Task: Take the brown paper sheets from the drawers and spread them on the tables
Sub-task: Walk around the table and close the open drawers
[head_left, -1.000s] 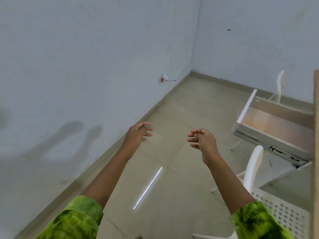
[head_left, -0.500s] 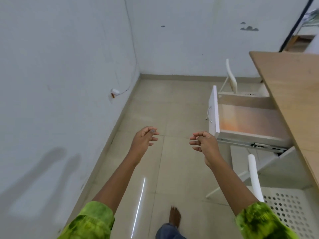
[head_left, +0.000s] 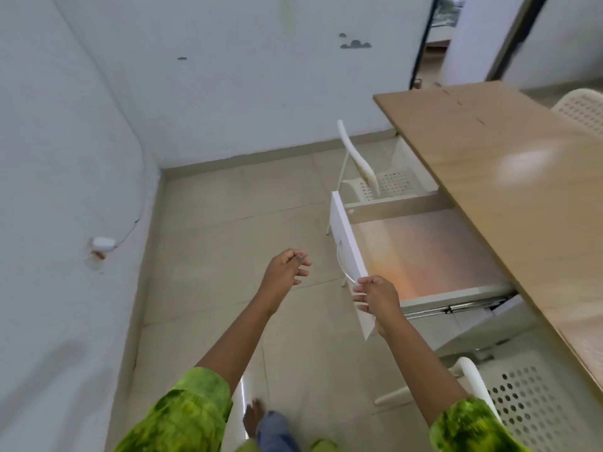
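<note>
Since half a second earlier, the right hand (head_left: 375, 300) had reached the open drawer (head_left: 424, 256), its fingers (head_left: 360, 290) pinched on the white front panel by the handle (head_left: 342, 265). The left hand (head_left: 285, 270) hovered loosely curled, holding nothing. No brown paper showed; the drawer looked empty, its long axis running along the bench (head_left: 505, 177), mouth facing the wall. Next probably: shut it.

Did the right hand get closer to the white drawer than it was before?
Yes. The right hand has gone rightward to the open drawer and now touches its white front by the handle; earlier there was a gap between them. The camera turned too.
</note>
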The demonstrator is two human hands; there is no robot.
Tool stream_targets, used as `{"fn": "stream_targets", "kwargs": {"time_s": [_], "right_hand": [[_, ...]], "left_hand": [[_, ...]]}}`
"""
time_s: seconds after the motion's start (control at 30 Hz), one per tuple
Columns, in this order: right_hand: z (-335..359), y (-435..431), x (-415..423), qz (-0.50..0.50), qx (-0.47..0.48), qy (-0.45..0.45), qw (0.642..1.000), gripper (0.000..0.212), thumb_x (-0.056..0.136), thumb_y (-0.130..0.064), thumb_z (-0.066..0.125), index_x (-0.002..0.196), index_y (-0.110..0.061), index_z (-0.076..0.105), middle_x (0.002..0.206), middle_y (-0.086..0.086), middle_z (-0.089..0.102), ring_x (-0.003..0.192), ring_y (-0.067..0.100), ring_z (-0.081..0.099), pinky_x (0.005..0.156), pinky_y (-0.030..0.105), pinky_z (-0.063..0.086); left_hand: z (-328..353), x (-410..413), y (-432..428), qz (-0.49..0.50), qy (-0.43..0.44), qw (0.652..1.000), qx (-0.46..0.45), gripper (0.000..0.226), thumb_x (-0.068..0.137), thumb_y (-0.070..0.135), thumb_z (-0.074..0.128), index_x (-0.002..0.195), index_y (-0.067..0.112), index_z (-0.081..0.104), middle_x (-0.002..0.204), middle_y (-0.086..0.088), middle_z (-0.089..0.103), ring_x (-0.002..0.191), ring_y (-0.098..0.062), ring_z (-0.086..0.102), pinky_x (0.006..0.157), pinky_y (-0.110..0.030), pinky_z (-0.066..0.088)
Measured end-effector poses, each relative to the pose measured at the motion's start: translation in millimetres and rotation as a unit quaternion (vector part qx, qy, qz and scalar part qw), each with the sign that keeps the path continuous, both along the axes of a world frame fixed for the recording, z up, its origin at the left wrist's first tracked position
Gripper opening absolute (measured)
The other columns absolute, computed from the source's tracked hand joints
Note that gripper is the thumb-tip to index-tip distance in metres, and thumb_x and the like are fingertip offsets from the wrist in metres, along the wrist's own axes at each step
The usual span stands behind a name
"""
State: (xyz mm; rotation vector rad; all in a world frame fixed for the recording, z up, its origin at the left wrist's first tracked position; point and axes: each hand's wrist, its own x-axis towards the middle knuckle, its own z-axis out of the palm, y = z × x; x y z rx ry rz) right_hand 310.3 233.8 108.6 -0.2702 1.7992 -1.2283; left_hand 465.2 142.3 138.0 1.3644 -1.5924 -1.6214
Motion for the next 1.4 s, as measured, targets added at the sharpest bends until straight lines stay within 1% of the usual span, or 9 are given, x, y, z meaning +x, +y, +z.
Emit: {"fn": "stream_targets", "kwargs": {"time_s": [0.23,0.4,0.53,0.77,1.0,1.1,1.17,1.3,1.4], "right_hand": [[-15.7,-47.5,-19.0,-0.139,0.062,-0.039,0.988,0.010,0.083,-0.008,0.044,0.074,-0.012,0.048,0.067,0.010,0.050,0.053,0.019,0.044,0.051,0.023,0.030],[-9.3,-71.0,-7.9,-0.237,0.085,-0.050,0.967,0.018,0.093,-0.007,0.036,0.094,-0.006,0.053,0.077,0.011,0.057,0.062,0.020,0.054,0.057,0.025,0.041],[-9.5,-80.7,5.8,-0.301,0.101,-0.062,0.946,0.019,0.093,-0.006,0.035,0.095,-0.006,0.054,0.075,0.009,0.058,0.064,0.020,0.055,0.060,0.026,0.042],[-17.6,-89.6,23.6,-0.338,0.122,-0.081,0.930,0.020,0.088,-0.003,0.040,0.075,-0.010,0.053,0.069,0.006,0.058,0.058,0.017,0.057,0.056,0.022,0.033],[-35.5,-107.9,37.0,-0.428,0.112,-0.138,0.886,0.014,0.091,-0.006,0.039,0.087,-0.006,0.052,0.081,0.010,0.058,0.067,0.021,0.060,0.058,0.025,0.036],[-41.3,-121.7,39.9,-0.519,0.047,-0.185,0.833,0.028,0.095,-0.013,0.037,0.118,-0.004,0.050,0.111,0.019,0.057,0.108,0.034,0.058,0.086,0.037,0.046],[-42.6,-131.5,38.7,-0.596,-0.022,-0.205,0.776,0.039,0.097,-0.015,0.036,0.134,-0.001,0.040,0.136,0.025,0.046,0.127,0.038,0.047,0.105,0.042,0.037],[-41.2,-149.0,38.8,-0.711,-0.151,-0.219,0.651,0.047,0.097,-0.015,0.039,0.141,0.001,0.029,0.145,0.027,0.035,0.131,0.039,0.041,0.109,0.043,0.033],[-34.9,-153.5,35.1,-0.747,-0.211,-0.217,0.592,0.050,0.096,-0.018,0.039,0.141,0.001,0.028,0.144,0.026,0.036,0.130,0.039,0.041,0.108,0.042,0.034]], "left_hand": [[-37.3,-59.5,-95.4,-0.159,-0.044,0.983,0.078,0.019,0.097,0.020,0.040,0.104,0.012,0.055,0.102,-0.004,0.060,0.078,-0.016,0.056,0.063,-0.022,0.042],[-47.7,-79.8,-151.2,-0.258,-0.065,0.957,0.115,0.016,0.096,0.022,0.043,0.101,0.011,0.054,0.100,-0.004,0.057,0.074,-0.014,0.055,0.063,-0.023,0.043],[-50.5,-92.3,-183.5,-0.292,-0.067,0.944,0.140,0.017,0.094,0.019,0.045,0.105,0.011,0.054,0.102,-0.006,0.059,0.079,-0.019,0.057,0.064,-0.024,0.045],[-59.7,-103.0,-206.2,-0.321,-0.100,0.924,0.179,0.033,0.097,0.024,0.042,0.121,0.005,0.051,0.109,-0.011,0.058,0.084,-0.022,0.058,0.068,-0.030,0.047],[-64.9,-111.4,-227.8,-0.317,-0.083,0.911,0.249,0.039,0.097,0.024,0.042,0.130,0.004,0.045,0.112,-0.011,0.054,0.086,-0.025,0.059,0.072,-0.034,0.047],[-64.4,-115.2,-242.4,-0.328,-0.074,0.897,0.286,0.042,0.097,0.024,0.042,0.134,0.003,0.040,0.120,-0.013,0.051,0.102,-0.030,0.055,0.082,-0.039,0.046],[-63.2,-120.2,-253.7,-0.334,-0.059,0.890,0.306,0.044,0.098,0.024,0.041,0.136,0.003,0.037,0.132,-0.016,0.047,0.114,-0.033,0.052,0.092,-0.042,0.042],[-64.9,-132.9,-275.3,-0.350,-0.044,0.869,0.346,0.049,0.097,0.026,0.044,0.141,0.009,0.032,0.148,-0.014,0.035,0.134,-0.032,0.039,0.103,-0.044,0.036],[-67.1,-144.1,-276.8,-0.375,-0.057,0.853,0.357,0.054,0.096,0.025,0.046,0.144,0.010,0.028,0.153,-0.012,0.027,0.138,-0.031,0.033,0.104,-0.043,0.034]]}}
